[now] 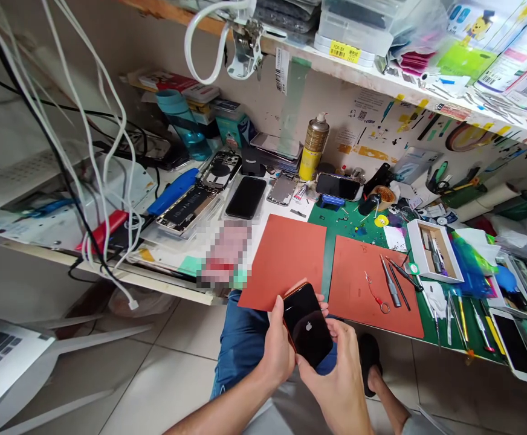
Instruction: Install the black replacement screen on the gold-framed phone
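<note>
A smartphone (307,326) with a black screen and a lit white apple logo is held tilted above my lap, just off the bench's front edge. My left hand (278,347) grips its left side, with fingertips showing past the far right edge. On the lower right corner and side, my right hand (336,362) also has hold of it, thumb at the bottom. Beyond the phone lies a reddish-brown mat (290,254). A second such mat (349,290) to the right carries screwdrivers (390,283) and a red ring-ended pin tool (379,301).
Opened phones (186,208) and a black phone (246,197) lie at the left. A yellow spray can (313,148) stands at the back. White cables (109,121) hang on the left. A white box (436,251) and a white phone (516,344) sit at the right.
</note>
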`<state>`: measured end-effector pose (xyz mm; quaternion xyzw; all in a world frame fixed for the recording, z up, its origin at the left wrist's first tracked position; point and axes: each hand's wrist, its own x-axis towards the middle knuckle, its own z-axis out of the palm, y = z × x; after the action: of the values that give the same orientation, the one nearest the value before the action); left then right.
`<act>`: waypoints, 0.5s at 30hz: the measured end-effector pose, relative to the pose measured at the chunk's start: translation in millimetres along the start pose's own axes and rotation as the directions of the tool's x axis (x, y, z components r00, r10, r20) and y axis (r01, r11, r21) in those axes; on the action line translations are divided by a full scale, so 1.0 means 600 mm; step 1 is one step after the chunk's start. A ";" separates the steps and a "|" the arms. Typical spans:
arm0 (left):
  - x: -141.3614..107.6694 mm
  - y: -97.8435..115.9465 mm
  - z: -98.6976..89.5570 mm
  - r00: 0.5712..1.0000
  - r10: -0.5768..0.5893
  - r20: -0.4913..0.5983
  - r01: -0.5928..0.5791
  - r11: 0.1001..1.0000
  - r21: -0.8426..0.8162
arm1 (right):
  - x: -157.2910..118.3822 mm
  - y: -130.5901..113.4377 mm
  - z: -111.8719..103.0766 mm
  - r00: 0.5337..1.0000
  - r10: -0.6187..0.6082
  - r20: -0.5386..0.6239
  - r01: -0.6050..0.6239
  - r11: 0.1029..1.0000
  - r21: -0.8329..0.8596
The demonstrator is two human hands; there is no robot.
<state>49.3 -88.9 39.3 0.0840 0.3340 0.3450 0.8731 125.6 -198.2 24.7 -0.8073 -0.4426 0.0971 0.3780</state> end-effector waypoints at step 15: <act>0.008 -0.007 -0.008 0.999 0.047 -0.005 -0.047 0.998 -0.035 | 0.005 0.002 0.005 0.999 -0.024 0.020 0.025 0.999 -0.025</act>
<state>50.8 -89.1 31.6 0.0755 0.3275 0.3715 0.8655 126.7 -194.6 22.5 -0.8056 -0.4574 0.0950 0.3645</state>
